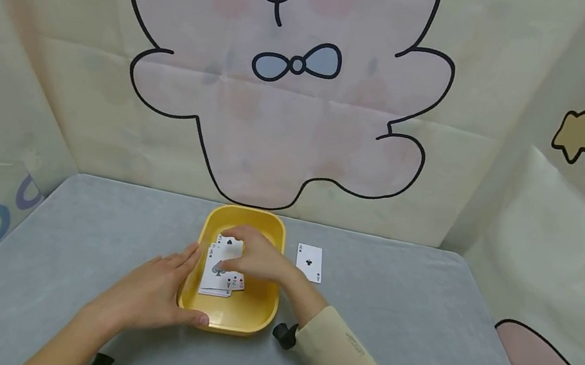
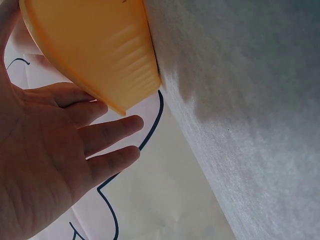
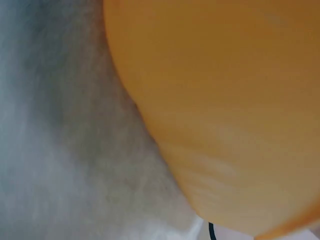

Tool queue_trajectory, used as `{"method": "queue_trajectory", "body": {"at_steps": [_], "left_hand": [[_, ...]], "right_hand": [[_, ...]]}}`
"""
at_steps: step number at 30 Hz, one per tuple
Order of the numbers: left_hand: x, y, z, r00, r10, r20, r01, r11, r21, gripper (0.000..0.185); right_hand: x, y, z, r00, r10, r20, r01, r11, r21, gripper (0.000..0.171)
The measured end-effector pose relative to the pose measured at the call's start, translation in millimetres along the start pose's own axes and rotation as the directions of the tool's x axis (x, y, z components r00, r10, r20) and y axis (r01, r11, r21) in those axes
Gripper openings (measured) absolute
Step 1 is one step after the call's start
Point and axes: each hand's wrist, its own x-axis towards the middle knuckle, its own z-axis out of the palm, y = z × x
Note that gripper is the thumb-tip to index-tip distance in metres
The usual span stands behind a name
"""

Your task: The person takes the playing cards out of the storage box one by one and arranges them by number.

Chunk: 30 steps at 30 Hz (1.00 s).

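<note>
In the head view a yellow plastic tray (image 1: 251, 317) stands on the grey table, holding several overlapping playing cards (image 1: 221, 255), an ace of spades among the top ones. My left hand (image 1: 156, 289) rests against the tray's left side with straight fingers, its thumb over the near rim. The left wrist view shows the fingers (image 2: 112, 137) extended and spread beside the tray's wall. Over the cards is my right hand (image 1: 258, 256), thumb and forefinger apart; its other fingers are hidden. An ace of clubs (image 1: 309, 262) lies face up right of the tray.
Grey cloth covers the table (image 1: 393, 344). A printed curtain (image 1: 524, 67) with a cartoon bear hangs behind and at both sides. The right wrist view is mostly filled by the tray's outer wall (image 3: 225, 125). Dark wrist devices (image 1: 284, 336) sit under the wrists.
</note>
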Motion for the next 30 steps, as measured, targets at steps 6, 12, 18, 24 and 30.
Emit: {"method": "queue_trajectory", "body": {"at_steps": [6,12,18,24,30], "left_hand": [[-2.0,-1.9,-0.4,1.0,0.007,-0.005,-0.007,1.0,0.004,0.125],[-2.0,-2.2,-1.4,1.0,0.0,0.007,0.0,1.0,-0.007,0.126],[0.2,-1.4,-2.3,1.0,-0.01,0.024,0.01,1.0,-0.011,0.126],[0.1,-1.0,-2.0,1.0,-0.002,0.015,0.002,1.0,-0.006,0.126],[-1.7,-1.1,-1.1,1.0,-0.002,0.005,0.002,1.0,-0.013,0.125]], "right_hand": [[12,3,15,0.998,0.018,0.064,-0.013,0.996,-0.085,0.075],[16,5,23,0.997,0.007,0.08,0.01,0.977,-0.212,0.087],[13,6,23,0.996,0.021,0.083,-0.001,0.971,-0.239,0.089],[16,10,25,0.997,0.012,0.081,0.011,0.96,-0.28,0.092],[17,12,27,0.996,0.015,0.091,0.014,0.952,-0.305,0.096]]}}
